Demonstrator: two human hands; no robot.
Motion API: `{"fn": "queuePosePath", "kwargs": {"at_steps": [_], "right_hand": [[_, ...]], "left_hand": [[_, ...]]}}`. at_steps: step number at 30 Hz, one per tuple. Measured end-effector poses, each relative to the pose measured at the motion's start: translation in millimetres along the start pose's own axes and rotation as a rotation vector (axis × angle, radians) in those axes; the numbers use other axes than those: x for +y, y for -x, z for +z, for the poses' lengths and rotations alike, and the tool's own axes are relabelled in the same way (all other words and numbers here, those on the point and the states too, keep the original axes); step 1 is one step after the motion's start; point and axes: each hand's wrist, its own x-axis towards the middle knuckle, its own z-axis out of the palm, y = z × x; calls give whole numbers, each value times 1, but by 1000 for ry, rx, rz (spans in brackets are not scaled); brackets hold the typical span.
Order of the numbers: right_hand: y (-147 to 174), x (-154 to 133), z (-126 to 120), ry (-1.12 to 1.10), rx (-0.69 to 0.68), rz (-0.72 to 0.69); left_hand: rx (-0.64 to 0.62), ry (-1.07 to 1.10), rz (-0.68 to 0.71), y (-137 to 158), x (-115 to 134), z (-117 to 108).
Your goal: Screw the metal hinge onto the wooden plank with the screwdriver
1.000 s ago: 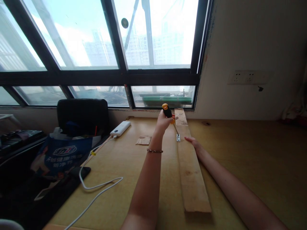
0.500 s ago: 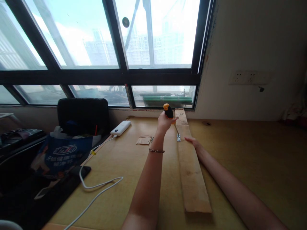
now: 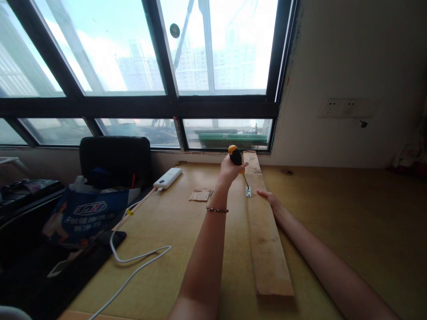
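Note:
My left hand (image 3: pixel 229 170) is wrapped round the yellow-and-black handle of a screwdriver (image 3: pixel 235 155). The screwdriver leans, its shaft running down to a small metal hinge (image 3: pixel 248 191) on the left edge of a long wooden board (image 3: pixel 267 240). That board lies flat, pointing away from me towards the window. At the board's right edge is my right hand (image 3: pixel 269 198), fingers stretched out and resting against the wood near the hinge. Its thumb and palm are partly hidden.
Left of the board lie a torn piece of cardboard (image 3: pixel 200 194) and a few small metal bits. A white power bank (image 3: pixel 167 178) with a white cable (image 3: pixel 143 266) sits near the table's left edge. Beyond are a black chair (image 3: pixel 115 155) and a blue bag (image 3: pixel 90 218).
My left hand and the screwdriver handle have shifted very slightly to the right. The board and my right hand look the same.

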Motion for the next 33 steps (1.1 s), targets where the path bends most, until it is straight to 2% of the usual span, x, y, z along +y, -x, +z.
{"fn": "queuePosePath", "kwargs": {"at_steps": [7,15,20,23,29,33], "right_hand": [[3,1,3,9,27,-29],[2,1,4,42,24,-89],[4,3,5,41,24,-101],[2,4,3,38,28,-133],[0,4,0,43,25,-125],[2,3,2,53,28,-87]], "left_hand": [[-59,66,-45,8,12,4],[28,-368,97,10,12,0],[53,-428,129,14,18,-1],[66,-340,144,11,14,0],[-116,83,31,7,7,5],[-153,177,-14,12,14,6]]}}
